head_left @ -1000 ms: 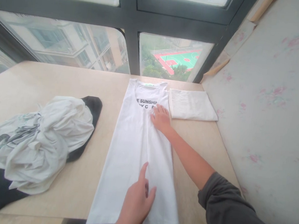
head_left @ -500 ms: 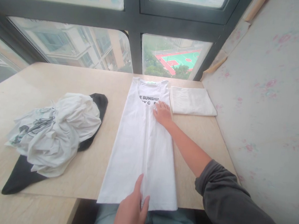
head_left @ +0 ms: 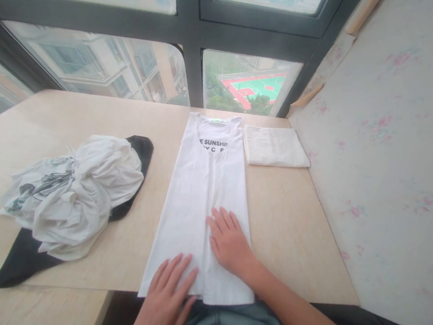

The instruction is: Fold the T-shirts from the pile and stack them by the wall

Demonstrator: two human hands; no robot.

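Observation:
A white T-shirt [head_left: 194, 196] lies in front of me with both sides folded in to meet along the middle. Its neckline faces the window, and black lettering shows inside it. The hem reaches the table's near edge. My right hand [head_left: 230, 240] rests flat on the right half of the shirt, fingers spread. Near the hem, my left hand [head_left: 169, 291] lies on the lower left part with its fingers stretched out. Neither hand grips the cloth.
Left of the shirt, a crumpled white garment [head_left: 83, 195] with a dark print lies on a black cloth [head_left: 19, 261]. A folded white cloth [head_left: 275, 146] sits at the back right of the table [head_left: 290, 231]. Windows stand behind, and a flowered wall [head_left: 392, 164] borders the right.
My right hand has slid from near the neckline down toward me along the shirt. My left hand has moved left and turned from thumb-up to palm-down on the cloth.

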